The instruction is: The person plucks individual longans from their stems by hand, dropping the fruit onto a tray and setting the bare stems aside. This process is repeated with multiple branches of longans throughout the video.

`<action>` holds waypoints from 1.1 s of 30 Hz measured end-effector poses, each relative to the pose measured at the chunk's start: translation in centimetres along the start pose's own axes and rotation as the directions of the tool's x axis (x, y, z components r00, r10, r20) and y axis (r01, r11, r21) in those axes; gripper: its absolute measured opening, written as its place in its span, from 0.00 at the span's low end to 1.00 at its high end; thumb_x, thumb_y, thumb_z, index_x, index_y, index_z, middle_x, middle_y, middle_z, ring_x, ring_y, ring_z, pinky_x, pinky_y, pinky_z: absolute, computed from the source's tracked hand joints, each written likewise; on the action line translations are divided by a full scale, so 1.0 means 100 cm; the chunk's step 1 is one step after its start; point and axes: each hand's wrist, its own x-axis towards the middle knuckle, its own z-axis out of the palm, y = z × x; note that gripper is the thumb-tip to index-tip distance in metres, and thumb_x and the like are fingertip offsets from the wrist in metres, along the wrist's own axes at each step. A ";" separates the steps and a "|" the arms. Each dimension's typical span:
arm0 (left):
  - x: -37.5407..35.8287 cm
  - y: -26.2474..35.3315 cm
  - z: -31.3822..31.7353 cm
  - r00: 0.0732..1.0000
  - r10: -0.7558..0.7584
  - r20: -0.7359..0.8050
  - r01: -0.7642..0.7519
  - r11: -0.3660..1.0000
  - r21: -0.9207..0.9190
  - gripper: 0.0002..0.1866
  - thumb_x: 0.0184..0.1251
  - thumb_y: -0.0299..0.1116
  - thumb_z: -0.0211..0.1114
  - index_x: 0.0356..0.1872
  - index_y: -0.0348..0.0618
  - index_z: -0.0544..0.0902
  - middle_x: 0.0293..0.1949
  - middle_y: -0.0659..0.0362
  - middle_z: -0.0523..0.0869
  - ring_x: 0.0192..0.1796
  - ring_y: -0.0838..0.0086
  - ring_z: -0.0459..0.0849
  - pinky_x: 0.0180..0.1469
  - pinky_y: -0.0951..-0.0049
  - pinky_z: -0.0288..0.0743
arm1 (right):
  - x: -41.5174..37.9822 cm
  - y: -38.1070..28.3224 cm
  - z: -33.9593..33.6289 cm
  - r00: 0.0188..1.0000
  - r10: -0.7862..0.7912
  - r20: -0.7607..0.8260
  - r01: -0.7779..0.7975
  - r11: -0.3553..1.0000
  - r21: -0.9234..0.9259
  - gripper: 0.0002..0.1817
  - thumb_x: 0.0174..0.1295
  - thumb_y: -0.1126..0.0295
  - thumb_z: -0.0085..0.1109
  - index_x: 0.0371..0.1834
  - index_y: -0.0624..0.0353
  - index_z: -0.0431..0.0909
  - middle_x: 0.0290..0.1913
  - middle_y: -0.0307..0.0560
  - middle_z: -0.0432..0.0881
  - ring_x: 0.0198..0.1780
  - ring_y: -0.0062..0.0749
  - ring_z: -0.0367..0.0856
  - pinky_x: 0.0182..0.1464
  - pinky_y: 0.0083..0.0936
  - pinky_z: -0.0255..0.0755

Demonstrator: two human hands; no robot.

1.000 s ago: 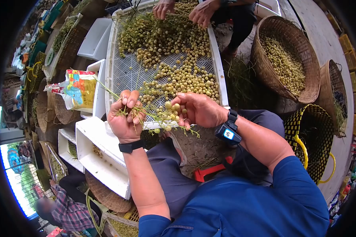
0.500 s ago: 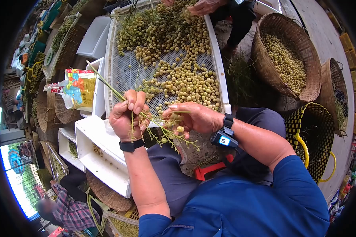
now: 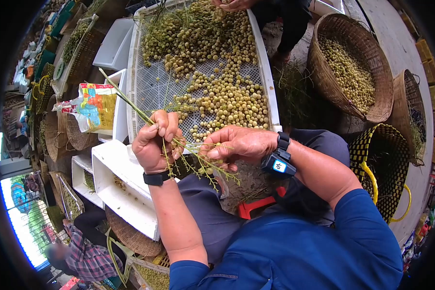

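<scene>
My left hand [image 3: 158, 141] is closed around a bunch of thin green stems [image 3: 125, 99], whose cut ends point up and left. Its thin branching tips hang down to the right, with a few small fruits [image 3: 209, 170] on them. My right hand [image 3: 239, 146] is at these branches, thumb and fingers pinched on them; the fingertips partly hide what is between them. Just beyond both hands, a white perforated tray [image 3: 155, 92] holds many round yellow-brown fruits [image 3: 237, 104], with more stems heaped at its far end.
A wicker basket of fruits [image 3: 348, 72] stands at the right, with a yellow-black woven basket [image 3: 382, 159] nearer. White foam boxes [image 3: 125, 179] and a colourful bag [image 3: 94, 108] are at the left. Another person's hands [image 3: 234, 5] reach over the tray's far end. A red stool [image 3: 256, 207] is below.
My right hand has turned, its fingers now closer together on the branches. The stems have shifted slightly left at their upper end. The other person's hands have moved at the far edge.
</scene>
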 end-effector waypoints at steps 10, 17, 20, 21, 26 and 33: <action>-0.001 -0.003 0.003 0.983 0.104 -0.152 -0.089 0.991 0.103 0.10 0.68 0.36 0.53 0.28 0.46 0.66 0.25 0.61 0.67 0.16 0.80 0.61 0.12 0.78 0.66 | -0.009 -0.009 -0.002 0.989 0.053 -0.140 -0.046 0.997 0.054 0.18 0.70 0.60 0.63 0.53 0.63 0.80 0.29 0.34 0.79 0.26 0.16 0.78 0.26 0.15 0.73; 0.001 -0.007 0.006 0.978 0.105 -0.178 -0.085 0.989 0.119 0.10 0.67 0.36 0.53 0.28 0.46 0.66 0.25 0.61 0.67 0.16 0.79 0.62 0.13 0.77 0.67 | -0.016 -0.004 0.007 0.960 -0.065 -0.271 0.118 0.976 0.185 0.20 0.70 0.66 0.63 0.59 0.67 0.78 0.42 0.40 0.84 0.31 0.18 0.80 0.29 0.18 0.77; 0.003 -0.011 0.008 0.977 0.104 -0.186 -0.080 0.988 0.133 0.10 0.67 0.36 0.53 0.28 0.46 0.66 0.25 0.61 0.67 0.17 0.79 0.63 0.14 0.77 0.67 | -0.019 -0.006 0.007 0.941 -0.072 -0.331 0.137 0.975 0.177 0.22 0.69 0.66 0.64 0.59 0.70 0.76 0.35 0.42 0.80 0.28 0.23 0.78 0.28 0.20 0.75; 0.003 -0.012 0.008 0.975 0.106 -0.198 -0.078 0.986 0.145 0.10 0.67 0.36 0.53 0.28 0.46 0.66 0.25 0.61 0.67 0.17 0.79 0.63 0.14 0.77 0.67 | -0.020 -0.007 0.007 0.941 -0.076 -0.331 0.140 0.975 0.175 0.22 0.69 0.66 0.64 0.59 0.70 0.76 0.35 0.42 0.80 0.28 0.23 0.78 0.28 0.20 0.75; 0.004 -0.013 0.009 0.977 0.067 -0.200 -0.031 0.984 0.176 0.10 0.66 0.37 0.53 0.28 0.44 0.67 0.25 0.61 0.67 0.18 0.78 0.65 0.15 0.76 0.72 | -0.026 -0.011 0.006 0.925 -0.080 -0.371 0.060 0.996 -0.066 0.22 0.69 0.65 0.64 0.59 0.69 0.77 0.33 0.42 0.81 0.27 0.22 0.77 0.28 0.22 0.76; 0.004 -0.011 0.010 0.992 0.003 -0.123 0.026 0.971 0.238 0.11 0.67 0.36 0.54 0.28 0.44 0.67 0.25 0.60 0.66 0.18 0.79 0.64 0.14 0.77 0.71 | -0.027 -0.018 0.008 0.920 0.000 -0.392 0.055 0.990 0.130 0.22 0.73 0.55 0.57 0.55 0.64 0.79 0.40 0.41 0.81 0.34 0.24 0.79 0.33 0.24 0.76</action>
